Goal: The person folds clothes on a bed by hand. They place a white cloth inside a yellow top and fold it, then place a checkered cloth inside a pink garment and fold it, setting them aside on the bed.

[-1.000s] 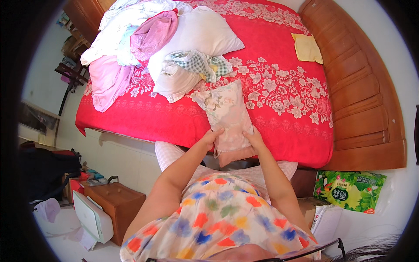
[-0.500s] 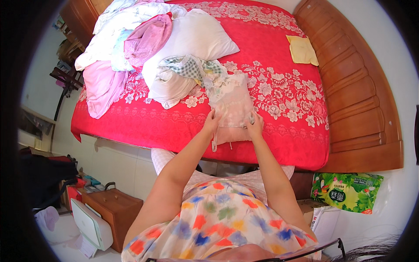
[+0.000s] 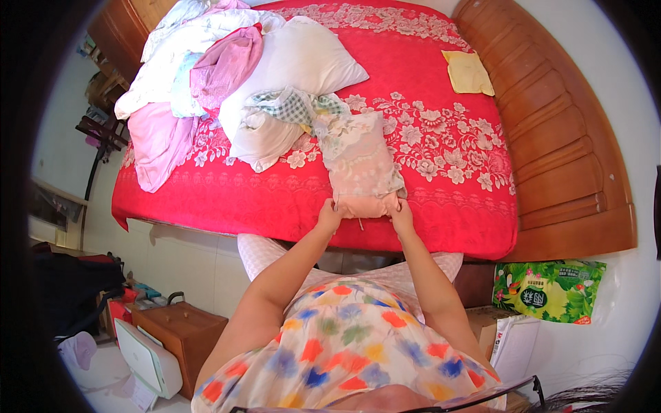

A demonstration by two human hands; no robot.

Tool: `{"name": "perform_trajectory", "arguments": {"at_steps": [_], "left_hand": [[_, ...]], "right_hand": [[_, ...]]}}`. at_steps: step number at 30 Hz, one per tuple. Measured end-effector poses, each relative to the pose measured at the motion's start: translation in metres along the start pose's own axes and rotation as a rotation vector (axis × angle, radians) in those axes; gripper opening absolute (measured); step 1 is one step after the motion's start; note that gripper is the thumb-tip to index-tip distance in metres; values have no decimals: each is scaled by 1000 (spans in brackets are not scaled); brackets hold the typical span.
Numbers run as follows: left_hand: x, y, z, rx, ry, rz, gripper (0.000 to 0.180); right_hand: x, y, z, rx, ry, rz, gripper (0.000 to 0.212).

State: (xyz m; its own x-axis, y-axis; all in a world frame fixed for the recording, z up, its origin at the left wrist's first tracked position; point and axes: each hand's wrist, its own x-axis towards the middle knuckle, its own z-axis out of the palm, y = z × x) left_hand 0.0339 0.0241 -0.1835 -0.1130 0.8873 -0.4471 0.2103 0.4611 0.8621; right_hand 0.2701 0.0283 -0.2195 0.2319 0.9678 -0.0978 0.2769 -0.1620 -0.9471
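Note:
A small pink pillow (image 3: 363,206) lies near the front edge of the bed, its far part inside a pale, thin floral pillowcase (image 3: 358,162). My left hand (image 3: 330,215) grips the pillow's near left corner, fingers closed. At the near right corner, my right hand (image 3: 401,216) is closed on the pillow as well. A thin tie hangs from the pillow's near edge between my hands. Touching the case's far end is a green-and-white checked cloth (image 3: 286,104), bunched over a white pillow (image 3: 258,146).
The bed has a red floral bedspread (image 3: 227,199). A large white pillow (image 3: 313,58), a crumpled pink cloth (image 3: 227,69) and other bedding pile up at the far left. A folded yellow cloth (image 3: 469,73) lies by the wooden headboard (image 3: 564,138). A brown case (image 3: 180,330) stands at lower left.
My hands have shifted from the pillowcase's open edge to the pillow's near corners. The pillow's near end now looks plumper and slightly raised, and the loose strap at its left no longer shows.

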Motion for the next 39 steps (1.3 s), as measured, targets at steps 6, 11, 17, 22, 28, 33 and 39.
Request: {"name": "perform_trajectory", "arguments": {"at_steps": [6, 11, 17, 22, 28, 33, 39], "left_hand": [[-15, 49, -17, 187, 144, 682, 49], [-22, 65, 5, 498, -121, 747, 58], [-18, 84, 13, 526, 75, 720, 34], [1, 99, 6, 426, 110, 770, 20], [7, 117, -14, 355, 145, 759, 22], [23, 126, -18, 359, 185, 813, 22], [34, 111, -30, 311, 188, 737, 18]], "right_hand": [[2, -74, 6, 381, -9, 93, 24], [11, -84, 34, 339, -40, 2, 24], [4, -108, 34, 327, -196, 41, 19], [22, -81, 2, 84, -100, -207, 13], [25, -113, 9, -415, 296, -641, 28], [61, -101, 6, -327, -40, -232, 27], [47, -125, -28, -305, 206, -396, 18]]}}
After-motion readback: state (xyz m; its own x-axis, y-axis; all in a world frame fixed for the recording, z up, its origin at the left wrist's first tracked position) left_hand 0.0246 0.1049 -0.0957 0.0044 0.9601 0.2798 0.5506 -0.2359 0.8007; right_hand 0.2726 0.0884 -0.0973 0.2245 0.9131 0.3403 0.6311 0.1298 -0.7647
